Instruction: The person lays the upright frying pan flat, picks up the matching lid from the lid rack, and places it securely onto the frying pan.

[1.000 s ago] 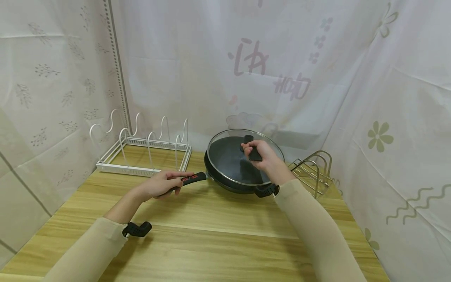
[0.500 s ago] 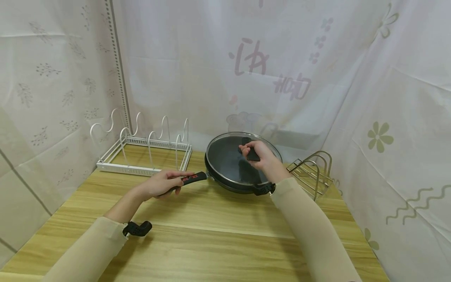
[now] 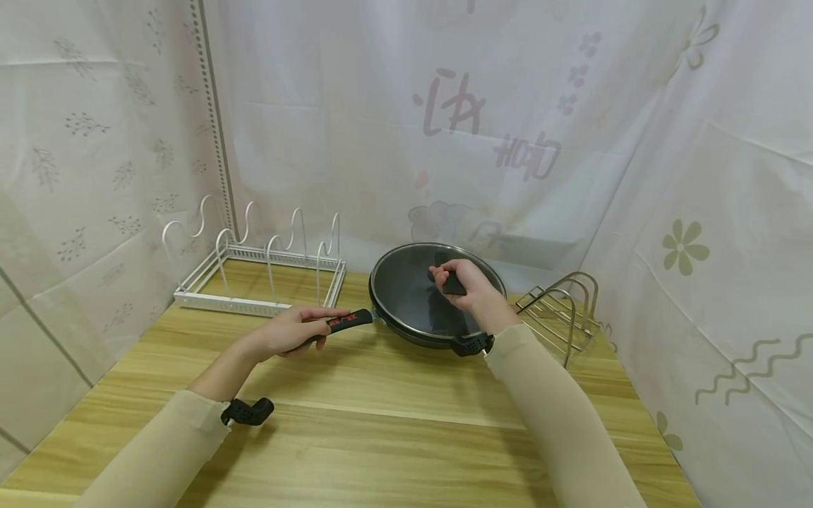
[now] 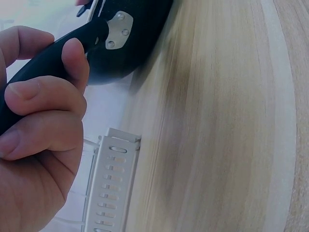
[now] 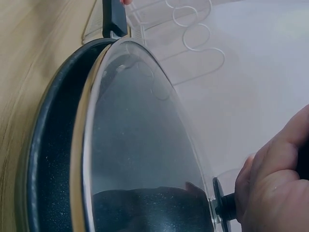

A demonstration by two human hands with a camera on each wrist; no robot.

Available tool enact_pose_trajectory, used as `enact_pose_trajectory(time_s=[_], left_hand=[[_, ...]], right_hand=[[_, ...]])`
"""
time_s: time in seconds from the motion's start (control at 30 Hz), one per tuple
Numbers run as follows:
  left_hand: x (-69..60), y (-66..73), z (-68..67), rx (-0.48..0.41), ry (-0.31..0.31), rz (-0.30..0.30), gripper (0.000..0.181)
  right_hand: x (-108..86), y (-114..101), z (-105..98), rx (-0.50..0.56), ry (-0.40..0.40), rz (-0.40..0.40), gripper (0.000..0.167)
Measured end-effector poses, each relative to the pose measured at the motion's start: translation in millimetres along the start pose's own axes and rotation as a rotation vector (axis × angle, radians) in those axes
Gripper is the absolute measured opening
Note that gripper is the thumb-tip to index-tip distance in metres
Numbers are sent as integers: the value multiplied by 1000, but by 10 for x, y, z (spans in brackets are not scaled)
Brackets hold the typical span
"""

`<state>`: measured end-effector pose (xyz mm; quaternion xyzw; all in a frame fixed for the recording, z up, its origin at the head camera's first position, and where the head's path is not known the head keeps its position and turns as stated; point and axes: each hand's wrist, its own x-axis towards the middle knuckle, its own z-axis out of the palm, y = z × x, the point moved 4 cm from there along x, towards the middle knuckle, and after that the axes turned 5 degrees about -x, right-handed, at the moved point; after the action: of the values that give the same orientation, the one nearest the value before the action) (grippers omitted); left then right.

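Note:
A black frying pan [image 3: 419,341] stands on the wooden table toward the back, its handle [image 3: 351,321] pointing left. My left hand [image 3: 288,333] grips that handle; in the left wrist view its fingers [image 4: 48,96] curl round it below the riveted bracket. Over the pan is a clear glass lid [image 3: 403,282] with a metal rim. My right hand [image 3: 475,288] holds the lid's black knob [image 3: 454,285]. In the right wrist view, a narrow gap shows between the lid's rim [image 5: 87,159] and the pan's rim [image 5: 36,159]. The palm side of the right hand is hidden.
At the back left stands a white wire rack [image 3: 222,303] with several curved dividers. A gold wire rack [image 3: 574,321] sits right of the pan, close to my right forearm. Patterned white curtains [image 3: 356,141] enclose the table [image 3: 356,451] at the back and sides.
My right hand has lowered the lid and shifted it slightly left, so its rim lines up more closely with the pan's. The left hand and pan have stayed put.

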<state>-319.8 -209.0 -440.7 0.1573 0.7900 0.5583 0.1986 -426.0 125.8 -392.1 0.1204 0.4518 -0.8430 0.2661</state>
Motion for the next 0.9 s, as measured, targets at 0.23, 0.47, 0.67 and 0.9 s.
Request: enact_pose_trajectory(time_s=[0.23,0.47,0.67,0.9], left_hand=[[9,-4,-9,0,-3,-2,54],[23,-18,-14,-3,-8,0,53],[17,-23,-11,-1,-15,8,51],[15,-37,-8,7,-10,5,50]], right_hand=[[5,35,3,-15,-7,-18,51],[13,64,-4,-25,-12,-21,50],[30,75,-20,-18,-13,-28,39],[45,103,-26,11,3,-36,42]])
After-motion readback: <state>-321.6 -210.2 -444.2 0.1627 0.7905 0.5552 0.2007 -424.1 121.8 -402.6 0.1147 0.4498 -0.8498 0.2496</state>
